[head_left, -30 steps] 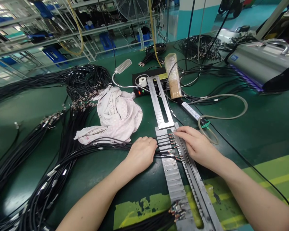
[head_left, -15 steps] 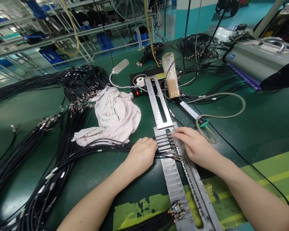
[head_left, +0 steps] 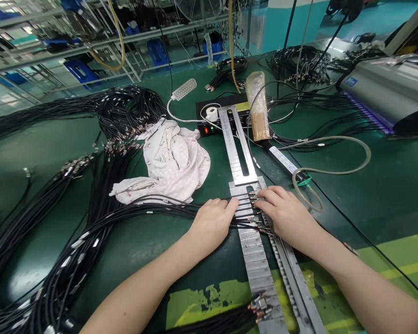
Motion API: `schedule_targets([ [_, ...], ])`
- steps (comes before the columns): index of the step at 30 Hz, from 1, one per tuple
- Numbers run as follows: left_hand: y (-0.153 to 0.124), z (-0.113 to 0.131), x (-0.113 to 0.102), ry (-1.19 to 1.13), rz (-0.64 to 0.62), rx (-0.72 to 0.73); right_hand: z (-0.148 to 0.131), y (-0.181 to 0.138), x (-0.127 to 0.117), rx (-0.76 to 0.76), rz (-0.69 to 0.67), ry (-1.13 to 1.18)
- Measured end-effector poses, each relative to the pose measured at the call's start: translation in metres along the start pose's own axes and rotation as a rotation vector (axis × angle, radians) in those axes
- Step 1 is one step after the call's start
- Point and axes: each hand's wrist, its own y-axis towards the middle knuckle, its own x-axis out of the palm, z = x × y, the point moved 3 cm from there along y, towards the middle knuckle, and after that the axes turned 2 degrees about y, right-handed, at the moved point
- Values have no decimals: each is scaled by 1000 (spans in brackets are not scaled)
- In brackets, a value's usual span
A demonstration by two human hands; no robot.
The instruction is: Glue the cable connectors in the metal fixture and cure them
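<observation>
While black cables lie across the far part of the grooved metal jig on the green desk, their metallic tips at the jig's right side, the row looks only partly ordered. The upper cables sit spaced apart, seemingly settled; the lower ones are bunched, so probably not yet sorted. Just left of the jig, the left hand is curled closed over the cables. Above the jig's right edge, the right hand has its fingertips at the upper tips; whether it pinches one cannot be told. A second bunch reaches the jig's near end, its stage unclear. Left of the jig, past a pale cloth, more bundles wait.
</observation>
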Motion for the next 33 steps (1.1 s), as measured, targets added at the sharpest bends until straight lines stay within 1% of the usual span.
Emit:
schedule_targets([
  [2, -2, 1, -2, 19, 21, 15, -3, 1, 1, 10, -12, -27],
  [7, -10, 3, -11, 125, 11, 99, -8, 2, 0, -3, -17, -69],
  [11, -15, 2, -18, 131, 13, 88, -12, 1, -3, -17, 1, -77],
  [14, -13, 4, -15, 105, -2, 75, -12, 1, -1, -6, -5, -75],
  [17, -8, 8, -8, 53, -3, 99, -7, 1, 1, 11, 15, -2],
  [20, -4, 11, -3, -3, 14, 134, 1, 2, 0, 11, 66, 152],
  [25, -3, 8, -3, -143, -53, 45, 11, 2, -4, 11, 116, 343],
  [29, -3, 9, -6, -124, -75, 37, 13, 2, -6, 42, 135, 391],
  [33, -7, 10, -10, -75, -5, 74, 8, 1, -10, 48, 146, 358],
])
